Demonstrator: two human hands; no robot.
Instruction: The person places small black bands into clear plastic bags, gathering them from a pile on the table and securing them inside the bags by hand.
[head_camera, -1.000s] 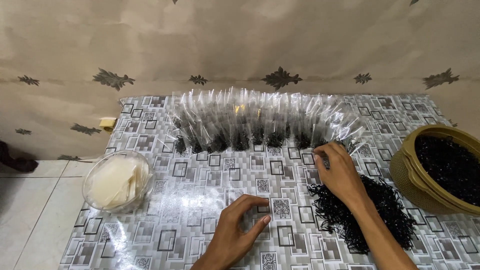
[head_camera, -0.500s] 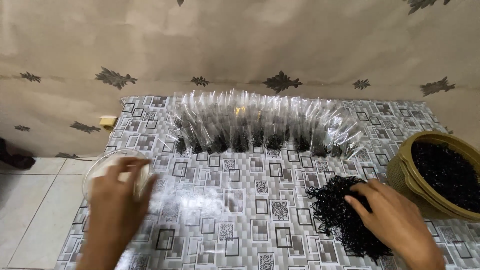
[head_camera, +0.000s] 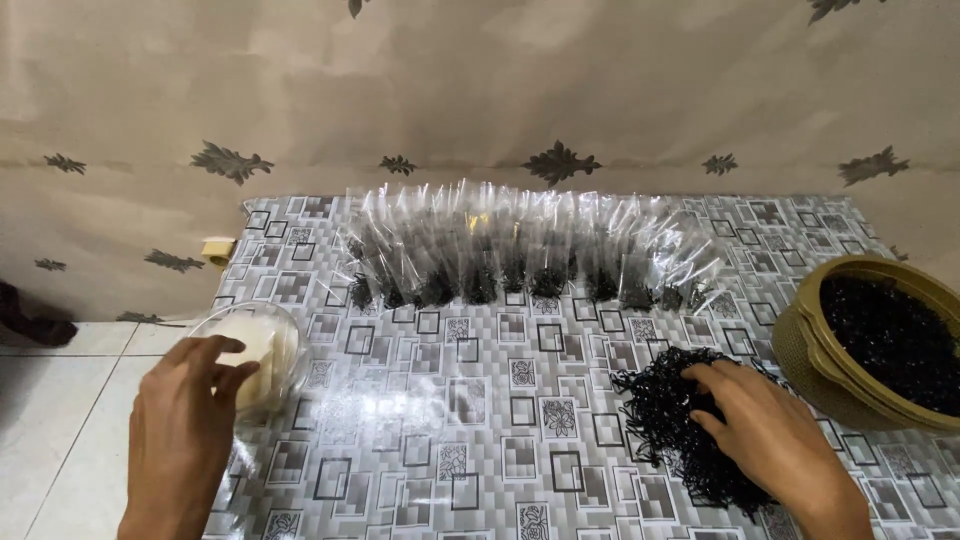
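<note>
My left hand (head_camera: 190, 415) hovers at the near rim of a clear plastic bowl (head_camera: 292, 345) that holds a white stack; its fingertips touch the contents and the fingers are apart. My right hand (head_camera: 770, 440) lies on a loose pile of black dried strands (head_camera: 660, 405) on the patterned table cover (head_camera: 480, 400), with its fingers curled into the strands. Behind both hands stands a row of several clear plastic bags (head_camera: 520, 250), each with a little black material at the bottom.
An olive-brown round basket (head_camera: 815, 355) full of the same black material sits at the right edge. A small yellowish tape roll (head_camera: 217, 250) lies at the table's back left corner. A papered wall rises behind, and white floor tiles show on the left.
My left hand went from the table's middle to the clear bowl on the left. My right hand left the end of the bag row and came down onto the black pile.
</note>
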